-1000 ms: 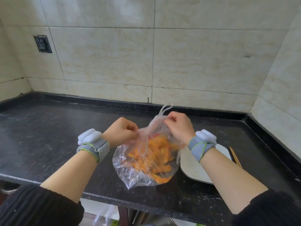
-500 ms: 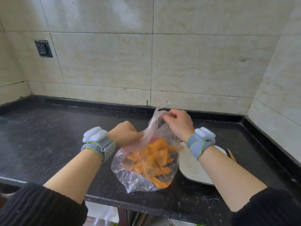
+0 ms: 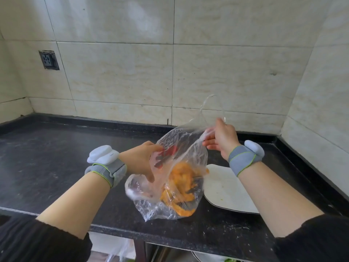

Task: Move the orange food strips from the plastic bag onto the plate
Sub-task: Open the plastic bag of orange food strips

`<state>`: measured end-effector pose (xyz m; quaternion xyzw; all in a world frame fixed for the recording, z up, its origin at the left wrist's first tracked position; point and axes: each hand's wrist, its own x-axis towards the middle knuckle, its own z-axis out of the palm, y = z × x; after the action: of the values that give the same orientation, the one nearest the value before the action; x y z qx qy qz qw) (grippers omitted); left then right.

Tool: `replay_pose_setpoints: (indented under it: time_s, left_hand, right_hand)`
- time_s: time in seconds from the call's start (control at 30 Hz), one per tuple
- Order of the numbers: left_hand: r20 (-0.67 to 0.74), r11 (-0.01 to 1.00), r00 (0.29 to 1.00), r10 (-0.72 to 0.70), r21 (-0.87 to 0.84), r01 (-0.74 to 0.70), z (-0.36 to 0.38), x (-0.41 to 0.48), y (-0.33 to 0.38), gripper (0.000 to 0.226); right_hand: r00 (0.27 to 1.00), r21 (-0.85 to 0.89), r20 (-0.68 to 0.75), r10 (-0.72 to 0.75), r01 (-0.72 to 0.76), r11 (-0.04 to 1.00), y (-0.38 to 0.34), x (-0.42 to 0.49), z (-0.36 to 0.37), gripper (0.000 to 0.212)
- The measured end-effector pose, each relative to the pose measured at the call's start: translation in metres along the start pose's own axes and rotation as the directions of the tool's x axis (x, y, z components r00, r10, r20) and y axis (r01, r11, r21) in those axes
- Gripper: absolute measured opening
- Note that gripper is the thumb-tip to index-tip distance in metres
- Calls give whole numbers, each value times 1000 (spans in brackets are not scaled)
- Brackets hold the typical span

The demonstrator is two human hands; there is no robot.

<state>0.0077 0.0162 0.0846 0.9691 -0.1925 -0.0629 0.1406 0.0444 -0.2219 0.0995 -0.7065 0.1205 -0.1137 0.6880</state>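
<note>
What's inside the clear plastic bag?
Orange food strips, heaped low in the clear plastic bag. Fingers of the left hand show through the film, inside or behind unclear. Strips under the heap are covered.

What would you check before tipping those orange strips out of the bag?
1. Mouth of the plastic bag open: ok, the left hand and right hand hold its rim apart.
2. All orange food strips inside the bag: ok.
3. The plate beside the bag: ok.
4. Room on the plate: ok, only specks on it.
5. No tears in the bag: cannot tell.
</note>
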Motion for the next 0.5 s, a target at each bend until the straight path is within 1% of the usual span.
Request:
replay_pose_setpoints:
  time_s: [0.07, 0.13, 0.2, 0.23, 0.3, 0.37, 0.4, 0.43, 0.47, 0.5]
  left_hand:
    - [24, 1000, 1000, -2, 8, 2, 2, -6, -1, 100]
    - [-22, 999, 1000, 3, 44, -2, 5, -13, -3, 91]
    - [-124, 998, 992, -38, 52, 45, 8, -18, -5, 85]
    - [-154, 996, 986, -66, 45, 73, 8, -19, -5, 83]
    - [-190, 994, 975, -112, -4, 113, 8, -18, -5, 71]
    - [-270, 987, 951, -152, -100, 129, 9, -19, 0, 49]
    - [-333, 981, 927, -172, -139, 132, 8, -20, 3, 38]
    - [-401, 979, 897, -184, -160, 130, 7, -20, 7, 29]
    - [-459, 979, 870, -180, -165, 115, 6, -21, 10, 24]
    - [-498, 981, 852, -164, -169, 90, 5, -23, 15, 23]
  right_hand:
    - [998, 190, -34, 48, -41, 981, -1, -1, -5, 49]
    - [992, 328, -73, 100, -71, 942, 1, 0, -14, 45]
    - [987, 374, -75, 143, -105, 922, 7, -3, -20, 39]
    - [986, 378, -63, 157, -122, 918, 10, -5, -20, 36]
    - [985, 343, -43, 165, -140, 929, 12, -11, -18, 29]
    - [988, 226, -67, 137, -119, 967, 9, -16, -12, 21]
    - [990, 168, -105, 98, -79, 983, 8, -18, -10, 23]
    - [986, 121, -157, 48, -29, 992, 7, -19, -9, 33]
    - [976, 81, -215, -19, 37, 996, 6, -24, -7, 41]
    - [957, 34, -266, -119, 132, 991, 5, -32, -6, 42]
